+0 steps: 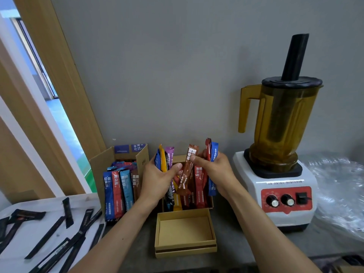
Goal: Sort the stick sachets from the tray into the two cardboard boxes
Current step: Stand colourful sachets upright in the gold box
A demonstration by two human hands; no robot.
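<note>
My left hand (157,178) grips a bunch of stick sachets, blue, orange and purple (164,157), held upright above the small cardboard box (210,201). My right hand (215,168) holds red and blue sachets (211,149), and its thumb and fingers pinch a brown sachet (188,170) between the two hands. The small box holds several upright red sachets. To its left a taller open cardboard box (98,164) contains blue and red sachets (118,192). A white tray (84,200) at the lower left carries several black stick sachets (47,236).
An empty tan box lid (185,251) lies in front of the small box. A blender (279,154) with an amber jug stands at the right, with crumpled clear plastic (338,194) beyond it. A grey wall is right behind, a window frame at the left.
</note>
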